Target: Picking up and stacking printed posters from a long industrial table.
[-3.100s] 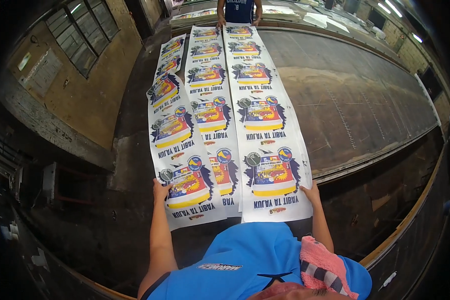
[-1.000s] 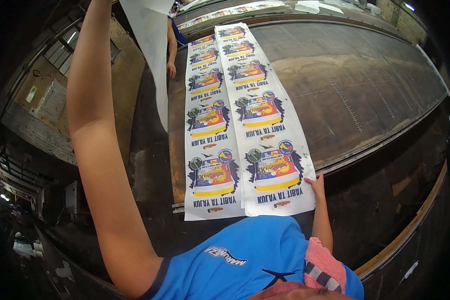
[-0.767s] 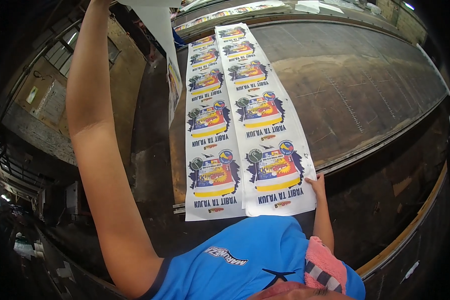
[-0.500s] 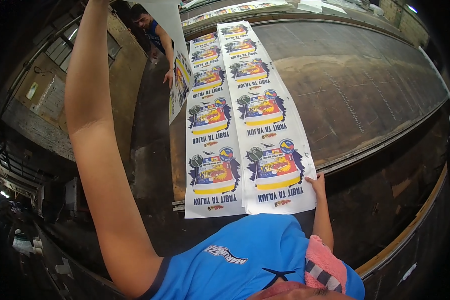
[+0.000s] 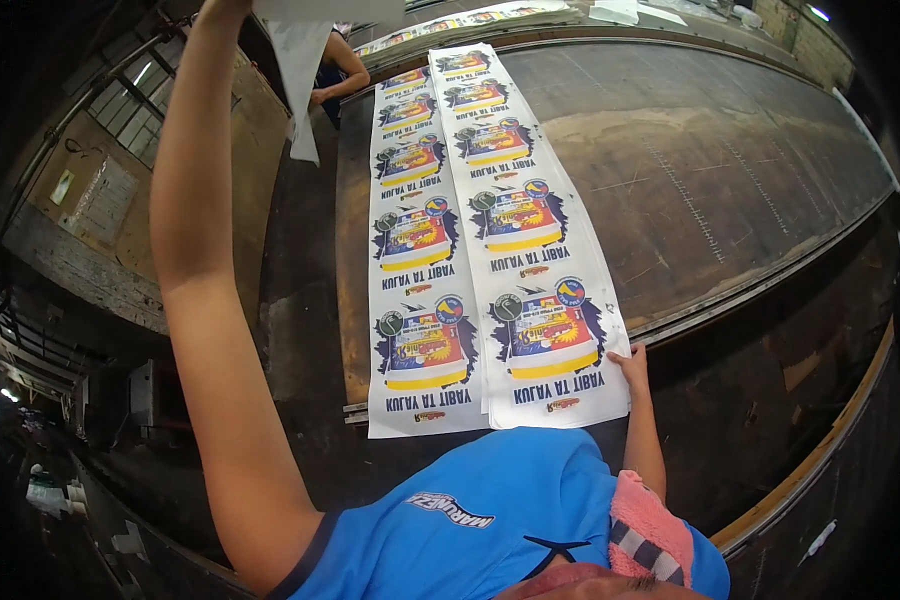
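Two overlapping long strips of printed white sheets run away from me, each with a repeated colourful bucket picture. At the near right corner of the right-hand stack of printed sheets (image 5: 560, 330) is my right hand (image 5: 631, 366), closed on the edge with the thumb on top. The left printed strip (image 5: 425, 330) lies partly under the right one. My left arm is raised high at the left. Only the base of my left hand (image 5: 226, 8) shows at the top rim, its fingers out of sight. Beside it hangs a loose white sheet (image 5: 300, 75), plain on the visible side.
A long dark worktable (image 5: 700, 190) with a metal edge extends to the right. Behind the strips lies another stack of printed sheets (image 5: 470, 25). A co-worker's bent arm (image 5: 345, 70) shows beyond the hanging sheet. A boarded wall (image 5: 100, 200) stands at the left.
The hanging sheet has swung up and away, its printed side no longer showing. My left arm has shifted slightly right. The co-worker has moved closer to the table; my right hand stays put.
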`<action>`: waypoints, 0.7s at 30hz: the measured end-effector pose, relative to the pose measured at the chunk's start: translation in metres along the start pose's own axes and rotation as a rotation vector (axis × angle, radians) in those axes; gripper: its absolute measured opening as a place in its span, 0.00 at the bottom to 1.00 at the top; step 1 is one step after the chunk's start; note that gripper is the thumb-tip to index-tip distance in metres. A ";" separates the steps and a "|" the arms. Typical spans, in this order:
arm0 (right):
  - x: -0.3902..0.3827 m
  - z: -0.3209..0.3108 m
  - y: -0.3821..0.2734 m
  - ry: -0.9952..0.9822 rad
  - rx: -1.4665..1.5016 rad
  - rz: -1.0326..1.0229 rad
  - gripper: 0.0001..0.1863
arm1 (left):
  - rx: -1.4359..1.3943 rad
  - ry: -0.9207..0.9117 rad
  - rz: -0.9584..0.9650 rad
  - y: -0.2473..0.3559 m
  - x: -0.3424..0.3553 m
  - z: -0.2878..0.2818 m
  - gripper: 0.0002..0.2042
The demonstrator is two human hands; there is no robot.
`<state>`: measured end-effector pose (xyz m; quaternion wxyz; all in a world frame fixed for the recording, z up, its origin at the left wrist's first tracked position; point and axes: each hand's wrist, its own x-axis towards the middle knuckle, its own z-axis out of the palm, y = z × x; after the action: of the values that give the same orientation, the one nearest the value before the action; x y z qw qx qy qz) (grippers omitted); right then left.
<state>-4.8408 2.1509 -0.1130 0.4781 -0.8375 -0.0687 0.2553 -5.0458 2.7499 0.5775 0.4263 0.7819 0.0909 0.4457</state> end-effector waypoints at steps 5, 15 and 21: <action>-0.009 -0.006 -0.011 0.001 0.032 0.050 0.29 | -0.173 -0.037 -0.194 -0.052 -0.107 0.040 0.16; -0.001 0.003 -0.006 -0.058 -0.028 -0.028 0.30 | -0.358 0.138 -0.721 -0.222 -0.453 0.062 0.25; -0.005 -0.005 -0.011 -0.060 -0.021 0.041 0.28 | -0.182 0.138 -1.032 -0.267 -0.592 0.082 0.35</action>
<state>-4.8410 2.1506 -0.1000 0.4616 -0.8359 -0.0683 0.2892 -5.2656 2.5586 -0.0084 0.6494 0.5643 0.4528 0.2343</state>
